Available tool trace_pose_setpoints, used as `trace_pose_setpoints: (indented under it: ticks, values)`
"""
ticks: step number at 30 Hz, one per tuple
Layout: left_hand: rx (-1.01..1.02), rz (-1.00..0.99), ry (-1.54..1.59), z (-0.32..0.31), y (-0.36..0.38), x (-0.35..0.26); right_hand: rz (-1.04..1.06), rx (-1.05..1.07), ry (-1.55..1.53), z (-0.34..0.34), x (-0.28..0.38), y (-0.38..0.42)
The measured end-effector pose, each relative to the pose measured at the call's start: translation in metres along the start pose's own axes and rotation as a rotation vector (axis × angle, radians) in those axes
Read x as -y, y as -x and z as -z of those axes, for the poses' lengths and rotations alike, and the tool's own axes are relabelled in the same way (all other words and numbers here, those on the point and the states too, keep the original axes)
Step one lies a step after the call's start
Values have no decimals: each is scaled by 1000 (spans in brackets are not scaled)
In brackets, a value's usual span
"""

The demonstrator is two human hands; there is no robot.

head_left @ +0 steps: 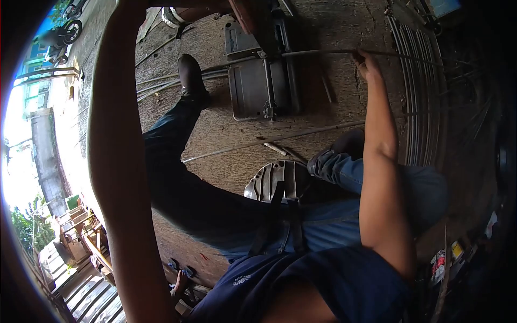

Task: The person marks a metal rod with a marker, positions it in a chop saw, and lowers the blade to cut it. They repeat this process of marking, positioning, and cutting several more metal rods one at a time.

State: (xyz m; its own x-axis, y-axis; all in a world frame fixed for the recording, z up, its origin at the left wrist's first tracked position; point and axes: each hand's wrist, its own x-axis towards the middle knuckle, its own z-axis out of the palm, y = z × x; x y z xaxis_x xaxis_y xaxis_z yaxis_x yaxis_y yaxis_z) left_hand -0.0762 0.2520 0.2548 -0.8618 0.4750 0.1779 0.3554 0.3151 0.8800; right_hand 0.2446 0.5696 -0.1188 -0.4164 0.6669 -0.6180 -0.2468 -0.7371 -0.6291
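My right hand [367, 65] is closed around a long thin metal rod [318, 52]. The rod runs left from the hand across the upper part of a grey metal machine base [253, 89], which has a clamp screw [268, 81] along its middle. Above it, a dark machine part with a reddish-brown edge [242, 17] reaches down from the top of the view. My left arm [121, 161] stretches up the left side and leaves the frame at the top, so the hand is out of sight.
Several rods [414, 91] lie side by side at the right. Another rod [258, 142] crosses the floor before my legs. A ribbed metal casing [277, 180] sits between my legs. A shoe [171, 19] shows at the top, and another person's foot [180, 280] at bottom left.
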Motion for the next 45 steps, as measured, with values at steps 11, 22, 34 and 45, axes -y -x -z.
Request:
trace_pose_setpoints:
  ticks: [11, 22, 34, 45]
  values:
    - [-2, 2, -15, 1, 2, 2, 126, 42, -40, 16, 29, 21]
    - [-3, 9, -28, 2, 3, 2, 187, 93, -54, -15, 36, 27]
    - [-5, 16, -38, 5, 4, 4, 263, 127, 66, -52, 43, 27]
    - [-5, 11, -42, 6, 4, 3, 277, 132, 78, -55, 27, 21]
